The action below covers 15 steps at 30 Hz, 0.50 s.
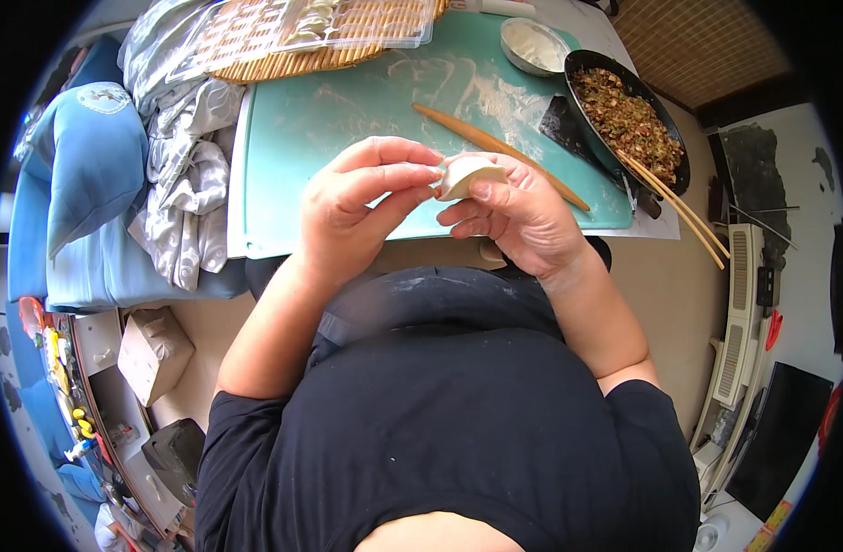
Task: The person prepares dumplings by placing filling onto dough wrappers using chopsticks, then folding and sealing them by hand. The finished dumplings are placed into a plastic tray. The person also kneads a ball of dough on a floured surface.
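Note:
A pale half-moon dumpling is held up over the near edge of the green mat. My right hand grips it, thumb across the front of the dough and fingers curled beneath. My left hand comes in from the side, its thumb and fingertips pinched together at the dumpling's left end. The fold looks closed along the top, and any filling inside is hidden. Behind my hands a tapered wooden rolling pin lies slantwise on the floury mat.
A black pan of chopped filling stands at the right, wooden chopsticks jutting over its near side. Beyond is a bowl of flour. At the back left, a clear plastic tray with dumplings rests on a woven mat.

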Motion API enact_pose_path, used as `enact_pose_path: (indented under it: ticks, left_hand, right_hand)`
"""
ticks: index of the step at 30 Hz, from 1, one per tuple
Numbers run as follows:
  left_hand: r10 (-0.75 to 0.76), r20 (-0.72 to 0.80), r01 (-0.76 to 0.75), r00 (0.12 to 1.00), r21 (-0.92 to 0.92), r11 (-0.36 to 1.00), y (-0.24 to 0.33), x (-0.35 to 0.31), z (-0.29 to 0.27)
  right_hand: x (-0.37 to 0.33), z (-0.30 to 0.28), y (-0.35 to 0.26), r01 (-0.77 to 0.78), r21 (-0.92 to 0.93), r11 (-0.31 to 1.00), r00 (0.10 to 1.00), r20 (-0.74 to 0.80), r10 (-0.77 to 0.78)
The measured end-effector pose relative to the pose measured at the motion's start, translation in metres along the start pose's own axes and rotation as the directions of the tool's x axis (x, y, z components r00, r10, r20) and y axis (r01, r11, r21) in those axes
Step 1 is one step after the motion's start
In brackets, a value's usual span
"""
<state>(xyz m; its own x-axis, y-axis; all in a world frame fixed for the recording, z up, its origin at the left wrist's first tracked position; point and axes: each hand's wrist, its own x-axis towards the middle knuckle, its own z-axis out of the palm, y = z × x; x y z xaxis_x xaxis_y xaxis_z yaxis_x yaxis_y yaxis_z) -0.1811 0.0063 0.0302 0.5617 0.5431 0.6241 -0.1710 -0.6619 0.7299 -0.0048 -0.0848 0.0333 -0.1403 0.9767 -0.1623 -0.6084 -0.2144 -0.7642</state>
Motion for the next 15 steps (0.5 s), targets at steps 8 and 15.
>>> enact_pose_path:
  ticks: [8,15]
  left_hand:
    - [0.119,0.067,-0.126,0.991,0.104,0.987,0.0019,-0.0002,-0.0016]
    - [0.229,0.073,-0.239,0.971,0.226,0.944,-0.0014,0.003,-0.0006]
  right_hand:
    - [-0.0024,0.0067,-0.003,-0.066,-0.062,0.996,0.997,-0.034,0.064]
    - [-0.0031,0.0085,-0.0019,-0.078,-0.064,0.995,0.995,-0.062,0.074]
